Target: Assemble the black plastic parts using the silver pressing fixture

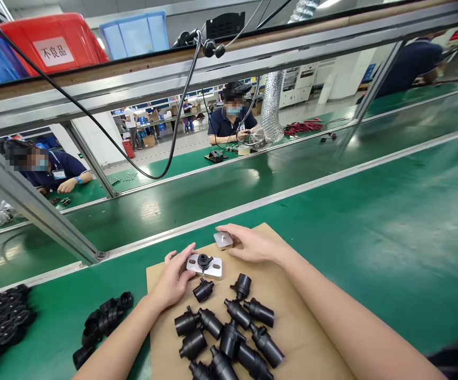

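Two hands worked forward on the board, both occupied. Left hand: thumb and fingers bent round the left end of a slotted metal plate, a black fitting seated upright at its middle. Right hand: a small metal block gripped between thumb and fingers, just behind and right of the plate. Both pieces were over the far part of a brown board; loose black fittings crowded its nearer part, the closest just below the plate. Board lay askew on a glossy green bench. Left of it, black rings in a curved pile, then a dark heap by the frame edge, narrowing that side. Widest stretch of bench ran right of the right forearm. Far edge: a pale rail, near the board's back corner; a metal upright rose on the left. Overhead, a shelf beam carried a red bin; a black cable looped low beneath it. Across the line, seated co-workers leaned over another green worktop.
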`<control>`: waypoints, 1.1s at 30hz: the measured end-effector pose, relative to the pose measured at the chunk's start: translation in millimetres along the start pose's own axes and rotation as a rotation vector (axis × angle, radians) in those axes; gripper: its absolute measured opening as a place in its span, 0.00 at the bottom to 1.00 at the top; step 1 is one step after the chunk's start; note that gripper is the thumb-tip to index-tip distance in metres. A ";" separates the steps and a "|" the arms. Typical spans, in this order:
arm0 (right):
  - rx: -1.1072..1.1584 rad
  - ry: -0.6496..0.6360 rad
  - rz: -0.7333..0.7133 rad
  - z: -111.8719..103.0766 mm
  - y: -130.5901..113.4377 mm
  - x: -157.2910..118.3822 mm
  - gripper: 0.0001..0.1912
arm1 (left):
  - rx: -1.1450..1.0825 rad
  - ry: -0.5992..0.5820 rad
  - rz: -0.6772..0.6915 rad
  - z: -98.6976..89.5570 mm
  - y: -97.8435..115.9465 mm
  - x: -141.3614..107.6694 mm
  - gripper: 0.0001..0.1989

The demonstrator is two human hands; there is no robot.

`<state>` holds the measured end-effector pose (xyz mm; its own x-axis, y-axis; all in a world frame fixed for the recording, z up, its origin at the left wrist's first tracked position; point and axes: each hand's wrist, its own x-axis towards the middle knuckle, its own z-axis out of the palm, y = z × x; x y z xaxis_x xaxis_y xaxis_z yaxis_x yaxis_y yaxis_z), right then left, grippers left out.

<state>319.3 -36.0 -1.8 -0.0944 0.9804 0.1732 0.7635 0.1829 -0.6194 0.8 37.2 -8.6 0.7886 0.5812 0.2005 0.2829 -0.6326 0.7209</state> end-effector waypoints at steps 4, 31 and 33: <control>0.000 -0.018 0.012 -2.9 1.9 0.2 0.34 | -0.012 -0.088 0.034 -7.0 1.4 0.0 0.39; 0.317 0.045 -0.493 9.2 -68.3 -4.2 0.25 | 0.105 -0.011 0.077 3.1 -13.0 -4.1 0.36; 0.293 -0.009 -0.505 9.8 -68.1 -5.2 0.25 | 0.101 -0.013 0.063 2.6 -9.8 -4.7 0.38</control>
<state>261.6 -52.8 32.0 -0.4069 0.7669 0.4963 0.4137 0.6391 -0.6484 -4.2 39.3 -18.3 0.8136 0.5323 0.2339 0.2857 -0.7164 0.6365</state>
